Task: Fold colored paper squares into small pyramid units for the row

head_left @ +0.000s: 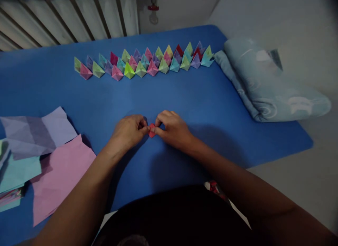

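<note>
A small folded piece of red paper (151,130) is pinched between my two hands, low over the blue table surface. My left hand (132,129) grips its left side with thumb and forefinger. From the other side, my right hand (173,129) holds it the same way, the thumb lying across its face. My fingertips cover part of the paper, so its full shape is hidden. Beyond my hands, several folded paper boats (141,69) in many colours stand in staggered rows.
Creased sheets lie at the left: a lilac sheet (39,133), a pink sheet (62,179) and a turquoise sheet (22,172) on a pile. A folded grey-blue blanket (266,84) rests on the right edge of the blue table (126,101). A radiator (66,18) stands behind.
</note>
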`<state>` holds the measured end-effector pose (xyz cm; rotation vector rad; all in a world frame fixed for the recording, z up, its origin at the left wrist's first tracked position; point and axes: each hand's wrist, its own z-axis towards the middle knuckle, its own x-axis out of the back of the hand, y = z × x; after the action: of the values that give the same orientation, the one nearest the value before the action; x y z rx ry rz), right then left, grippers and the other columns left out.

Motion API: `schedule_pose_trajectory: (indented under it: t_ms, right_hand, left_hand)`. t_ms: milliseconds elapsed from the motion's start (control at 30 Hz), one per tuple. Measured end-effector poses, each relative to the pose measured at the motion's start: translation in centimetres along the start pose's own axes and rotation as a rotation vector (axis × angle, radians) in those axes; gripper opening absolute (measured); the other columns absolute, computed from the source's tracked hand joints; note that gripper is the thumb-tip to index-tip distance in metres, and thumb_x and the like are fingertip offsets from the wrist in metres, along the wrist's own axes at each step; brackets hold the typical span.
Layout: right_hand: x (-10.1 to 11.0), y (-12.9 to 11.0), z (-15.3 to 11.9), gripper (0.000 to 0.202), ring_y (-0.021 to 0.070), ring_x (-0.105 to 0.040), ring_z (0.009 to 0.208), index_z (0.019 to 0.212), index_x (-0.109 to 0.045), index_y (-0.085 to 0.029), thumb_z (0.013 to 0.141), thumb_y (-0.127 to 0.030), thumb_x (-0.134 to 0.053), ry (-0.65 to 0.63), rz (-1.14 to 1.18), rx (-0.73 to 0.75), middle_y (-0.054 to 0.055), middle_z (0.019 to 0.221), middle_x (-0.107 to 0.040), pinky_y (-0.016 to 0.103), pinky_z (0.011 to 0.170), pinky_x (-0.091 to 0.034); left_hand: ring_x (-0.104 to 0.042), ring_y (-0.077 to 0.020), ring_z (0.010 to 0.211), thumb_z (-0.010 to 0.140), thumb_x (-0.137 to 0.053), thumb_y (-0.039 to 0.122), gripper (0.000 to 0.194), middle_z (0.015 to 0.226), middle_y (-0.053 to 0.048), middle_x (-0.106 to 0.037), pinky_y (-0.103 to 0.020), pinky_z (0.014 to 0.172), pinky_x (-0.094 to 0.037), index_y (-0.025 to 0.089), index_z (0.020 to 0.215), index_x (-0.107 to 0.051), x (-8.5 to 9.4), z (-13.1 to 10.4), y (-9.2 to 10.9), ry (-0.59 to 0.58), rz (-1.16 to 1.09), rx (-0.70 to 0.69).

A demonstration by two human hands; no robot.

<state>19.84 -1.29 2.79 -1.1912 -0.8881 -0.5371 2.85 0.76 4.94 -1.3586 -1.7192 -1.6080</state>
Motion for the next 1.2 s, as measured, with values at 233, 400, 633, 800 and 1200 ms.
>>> schedule_pose_trajectory:
  t_ms: [233, 400, 633, 800, 1200]
  right_hand:
    - [1.4, 0.4, 1.2, 0.010, 0.0120, -0.049, 0.072, 0.075, -0.062, -0.019, 0.077, -0.025, -0.069, -0.171, 0.085, -0.074, 0.000, 0.084, -0.057, 0.025, 0.064, -0.034]
    - [1.5, 0.7, 1.2, 0.007, 0.0113, -0.047, 0.070, 0.075, -0.062, -0.018, 0.077, -0.023, -0.066, -0.182, 0.108, -0.032, 0.000, 0.084, -0.056, 0.024, 0.063, -0.033]
    - [2.0, 0.4, 1.6, 0.012, 0.0111, -0.047, 0.070, 0.075, -0.061, -0.019, 0.078, -0.027, -0.068, -0.241, 0.054, -0.038, -0.001, 0.084, -0.055, 0.024, 0.062, -0.032]
    - [1.8, 0.1, 1.6, 0.024, 0.0116, -0.047, 0.069, 0.075, -0.060, -0.019, 0.080, -0.041, -0.068, -0.196, 0.013, -0.057, 0.000, 0.086, -0.056, 0.025, 0.060, -0.031]
    - [1.6, 0.9, 1.4, 0.018, 0.0130, -0.050, 0.074, 0.080, -0.061, -0.019, 0.081, -0.036, -0.066, -0.177, 0.012, -0.007, 0.001, 0.090, -0.057, 0.026, 0.064, -0.033]
  left_hand:
    - [-0.047, -0.0126, 0.054, 0.077, -0.060, 0.029, 0.009, 0.060, 0.002, -0.058, -0.027, 0.053, -0.032, 0.021, 0.072, -0.061, 0.3, -0.1, -0.4, -0.039, -0.055, 0.010]
    - [-0.050, -0.0125, 0.058, 0.076, -0.060, 0.032, 0.011, 0.065, 0.003, -0.059, -0.026, 0.053, -0.034, 0.021, 0.076, -0.061, 0.4, 0.1, -0.9, -0.085, -0.112, -0.002]
    - [-0.052, -0.0134, 0.059, 0.076, -0.060, 0.035, 0.015, 0.064, 0.003, -0.058, -0.026, 0.054, -0.035, 0.020, 0.078, -0.060, 1.2, 0.8, -0.7, -0.176, -0.032, 0.007]
    - [-0.050, -0.0127, 0.058, 0.075, -0.061, 0.039, 0.018, 0.063, 0.003, -0.057, -0.026, 0.054, -0.034, 0.021, 0.075, -0.059, 1.1, 0.8, -1.1, -0.159, -0.048, -0.009]
    - [-0.047, -0.0109, 0.057, 0.073, -0.061, 0.033, 0.014, 0.060, 0.005, -0.051, -0.024, 0.054, -0.035, 0.020, 0.072, -0.057, 1.2, 1.1, -1.8, -0.209, -0.170, -0.032]
